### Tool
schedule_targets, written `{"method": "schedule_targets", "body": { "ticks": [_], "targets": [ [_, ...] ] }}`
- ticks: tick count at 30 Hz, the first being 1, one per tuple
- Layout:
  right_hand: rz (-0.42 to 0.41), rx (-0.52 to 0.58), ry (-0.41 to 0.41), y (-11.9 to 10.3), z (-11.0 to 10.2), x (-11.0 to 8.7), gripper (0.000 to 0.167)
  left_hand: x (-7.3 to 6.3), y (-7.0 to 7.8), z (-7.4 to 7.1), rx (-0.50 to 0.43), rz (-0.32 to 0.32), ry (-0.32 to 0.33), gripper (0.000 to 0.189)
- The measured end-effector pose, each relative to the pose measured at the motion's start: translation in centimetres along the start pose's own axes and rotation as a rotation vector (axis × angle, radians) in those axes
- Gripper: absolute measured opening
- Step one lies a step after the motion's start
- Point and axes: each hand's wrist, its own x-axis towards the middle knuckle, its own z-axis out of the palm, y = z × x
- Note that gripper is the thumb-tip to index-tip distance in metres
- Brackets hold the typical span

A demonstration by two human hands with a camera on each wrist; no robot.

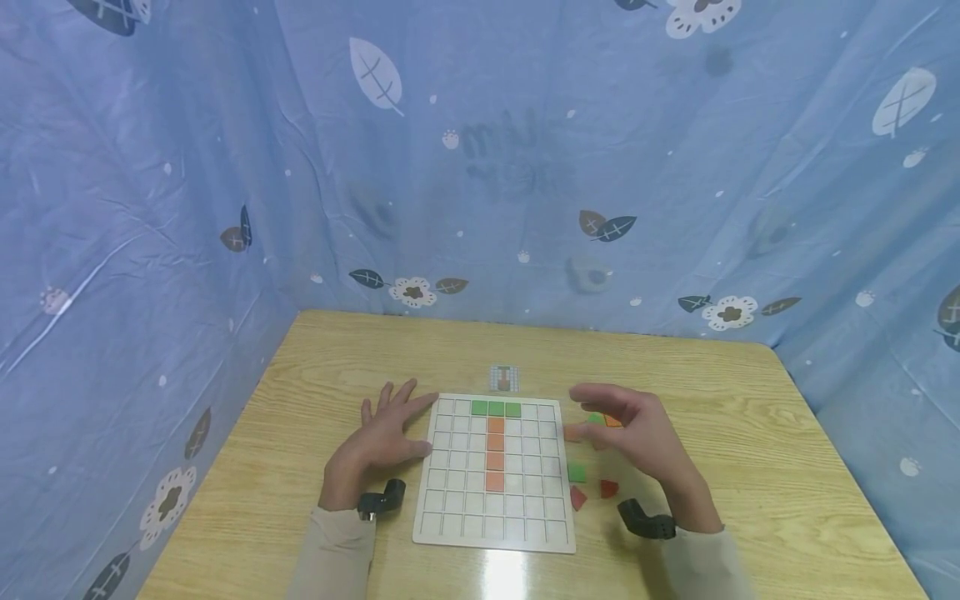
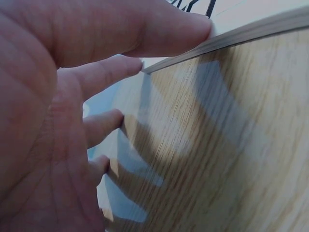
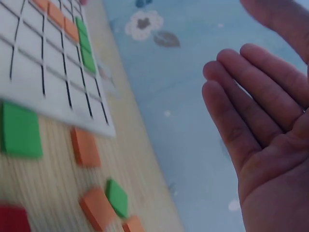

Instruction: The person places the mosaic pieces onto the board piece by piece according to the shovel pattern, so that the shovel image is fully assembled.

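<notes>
A white grid board lies on the table, with three green square tiles in its top row and three orange tiles in a column beneath the middle one. My left hand rests at the board's left edge; in the left wrist view its thumb touches the rim. To the right of the board, my right hand hovers over loose tiles, and its palm is bare in the right wrist view. Among these are a green tile, orange tiles and red pieces. The hand partly hides several in the head view.
Just beyond the board lies a small card printed with a grid pattern. The wooden table reaches back to a blue patterned curtain that also hangs along both sides.
</notes>
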Motion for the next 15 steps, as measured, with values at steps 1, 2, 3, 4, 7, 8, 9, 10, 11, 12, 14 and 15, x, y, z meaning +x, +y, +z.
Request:
{"method": "schedule_targets", "body": {
  "ticks": [1, 2, 3, 4, 7, 8, 9, 10, 11, 12, 14, 15],
  "targets": [
    [0.000, 0.006, -0.001, 0.2, -0.4, 0.0, 0.047, 0.0, 0.0, 0.0, 0.001, 0.000, -0.001, 0.087],
    [-0.003, 0.011, -0.002, 0.3, -0.8, -0.1, 0.047, 0.0, 0.0, 0.0, 0.002, 0.000, -0.001, 0.087],
    [-0.009, 0.015, -0.003, 0.5, -1.2, -0.1, 0.047, 0.0, 0.0, 0.0, 0.003, -0.001, -0.001, 0.087],
    [-0.015, 0.015, -0.004, 0.7, -1.6, -0.1, 0.048, 0.0, 0.0, 0.0, 0.004, -0.001, 0.000, 0.087],
    [-0.019, 0.014, -0.004, 1.1, -2.6, -0.2, 0.048, 0.0, -0.1, 0.0, 0.008, -0.001, 0.000, 0.087],
    [-0.017, 0.012, -0.002, 1.2, -2.9, -0.3, 0.048, 0.0, -0.1, 0.1, 0.008, 0.000, 0.000, 0.087],
    [-0.016, 0.006, 0.002, 1.2, -3.2, -0.3, 0.048, 0.0, 0.0, 0.0, 0.008, 0.000, 0.000, 0.087],
    [-0.013, 0.003, 0.007, 1.3, -3.4, -0.4, 0.048, 0.0, 0.0, 0.0, 0.008, 0.000, -0.001, 0.087],
    [-0.009, 0.000, 0.012, 1.4, -3.7, -0.4, 0.048, 0.0, 0.0, 0.0, 0.008, 0.001, -0.002, 0.087],
    [-0.004, -0.004, 0.016, 1.6, -4.0, -0.4, 0.048, 0.0, 0.0, 0.0, 0.007, 0.001, -0.002, 0.087],
    [0.000, 0.003, 0.021, 1.9, -4.5, -0.5, 0.049, 0.0, 0.0, 0.0, 0.006, 0.000, -0.002, 0.087],
    [0.003, 0.003, 0.022, 2.1, -4.7, -0.5, 0.049, 0.0, 0.0, 0.0, 0.005, -0.001, 0.000, 0.087]
  ]
}}
